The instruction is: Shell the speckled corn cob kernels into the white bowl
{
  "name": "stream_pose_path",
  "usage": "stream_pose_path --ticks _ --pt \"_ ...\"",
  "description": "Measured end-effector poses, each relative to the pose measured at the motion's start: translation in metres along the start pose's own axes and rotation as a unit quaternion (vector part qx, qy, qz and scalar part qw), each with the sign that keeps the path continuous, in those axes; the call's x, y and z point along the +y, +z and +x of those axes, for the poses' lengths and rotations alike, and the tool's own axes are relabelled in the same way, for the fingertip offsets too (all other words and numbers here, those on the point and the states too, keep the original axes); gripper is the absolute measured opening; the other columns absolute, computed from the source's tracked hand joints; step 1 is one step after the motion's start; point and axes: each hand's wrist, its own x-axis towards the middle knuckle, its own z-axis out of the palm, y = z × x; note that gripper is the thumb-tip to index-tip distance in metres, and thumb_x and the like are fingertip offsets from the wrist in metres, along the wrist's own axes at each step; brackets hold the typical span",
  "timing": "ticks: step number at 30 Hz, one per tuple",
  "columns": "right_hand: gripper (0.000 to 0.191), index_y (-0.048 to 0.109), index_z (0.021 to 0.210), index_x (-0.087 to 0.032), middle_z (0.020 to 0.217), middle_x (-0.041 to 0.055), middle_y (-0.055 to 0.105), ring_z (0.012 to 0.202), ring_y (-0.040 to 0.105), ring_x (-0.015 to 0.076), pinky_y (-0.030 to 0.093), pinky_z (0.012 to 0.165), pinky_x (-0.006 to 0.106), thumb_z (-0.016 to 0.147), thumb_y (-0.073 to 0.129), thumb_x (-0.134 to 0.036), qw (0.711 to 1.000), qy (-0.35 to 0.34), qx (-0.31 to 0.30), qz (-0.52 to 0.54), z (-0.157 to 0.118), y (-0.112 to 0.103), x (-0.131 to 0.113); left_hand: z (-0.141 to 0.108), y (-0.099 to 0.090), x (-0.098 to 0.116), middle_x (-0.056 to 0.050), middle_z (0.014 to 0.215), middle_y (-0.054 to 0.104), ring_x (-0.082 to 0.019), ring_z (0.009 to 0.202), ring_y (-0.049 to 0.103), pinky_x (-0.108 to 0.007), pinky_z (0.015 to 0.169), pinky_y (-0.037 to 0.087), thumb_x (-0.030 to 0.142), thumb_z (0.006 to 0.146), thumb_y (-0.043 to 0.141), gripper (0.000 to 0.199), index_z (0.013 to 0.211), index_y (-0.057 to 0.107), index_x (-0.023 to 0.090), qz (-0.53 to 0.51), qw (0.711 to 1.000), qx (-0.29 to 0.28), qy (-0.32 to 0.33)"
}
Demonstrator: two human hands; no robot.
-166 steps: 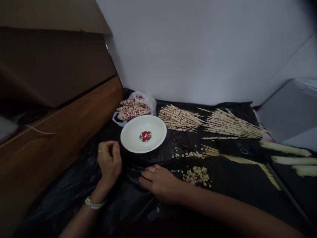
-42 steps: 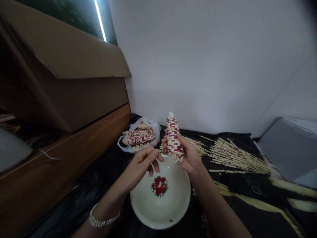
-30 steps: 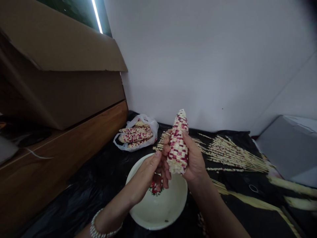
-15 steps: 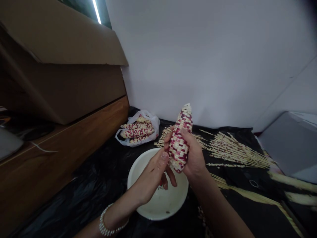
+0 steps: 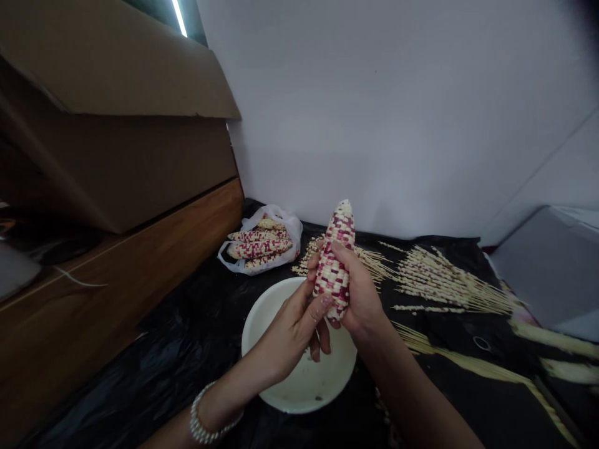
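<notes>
An ear of corn (image 5: pixel 335 268) with mixed white and purple-red kernels stands nearly upright between my hands, its pointed tip up. My right hand (image 5: pixel 360 293) wraps its right side, thumb lying across the kernels. With the thumb pressed on its lower end and fingers behind, my left hand (image 5: pixel 299 327) grips the cob from the left; a beaded bracelet is on that wrist. Directly below sits a white bowl (image 5: pixel 322 393) with a few small bits in it, its middle partly hidden by my hands.
A white plastic bag (image 5: pixel 294 234) holds several more ears. Skewers strung with kernels (image 5: pixel 435 280) fan out at the right, near bare sticks (image 5: pixel 412 340) and pale stripped cobs (image 5: pixel 555 340). Black plastic sheeting (image 5: pixel 187 330) covers the surface. A cardboard box (image 5: pixel 154 162) rests on the wooden ledge (image 5: pixel 187 237).
The ear of corn has shifted slightly left and stands a little more upright. My left thumb has moved from beside the cob onto its lower end.
</notes>
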Motion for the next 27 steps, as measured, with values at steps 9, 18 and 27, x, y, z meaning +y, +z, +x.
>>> stream_pose_path --ticks 9,18,27 --pt "0.032 0.064 0.077 -0.018 0.063 0.0002 0.066 0.049 0.056 0.0100 0.046 0.045 0.021 0.074 0.075 -0.048 0.998 -0.005 0.001 -0.060 0.002 -0.003 -0.001 0.003 -0.010 -0.009 0.001 0.071 0.062 -0.008 0.044 0.050 -0.018 0.038 0.034 0.050 0.096 0.047 0.034 0.108 0.054 0.019 0.052 0.999 -0.003 -0.011" --pt "0.035 0.061 0.089 -0.023 0.076 -0.0017 0.066 0.062 0.060 0.0117 0.049 0.057 0.024 0.072 0.082 -0.045 0.979 -0.093 0.025 -0.181 0.001 -0.006 0.011 0.012 -0.017 -0.023 0.001 0.065 0.053 -0.010 0.050 0.046 -0.022 0.045 0.036 0.023 0.086 0.040 0.015 0.077 0.051 0.019 0.137 0.988 0.061 0.028" --pt "0.037 0.063 0.087 -0.021 0.075 0.0000 0.067 0.061 0.062 0.0138 0.048 0.051 0.025 0.071 0.080 -0.049 0.991 -0.044 0.050 -0.116 0.006 -0.005 0.002 0.018 -0.025 -0.014 0.004 0.062 0.051 -0.003 0.039 0.029 -0.019 0.037 0.014 0.019 0.066 0.051 0.012 0.078 0.048 0.018 -0.118 0.989 -0.047 -0.080"
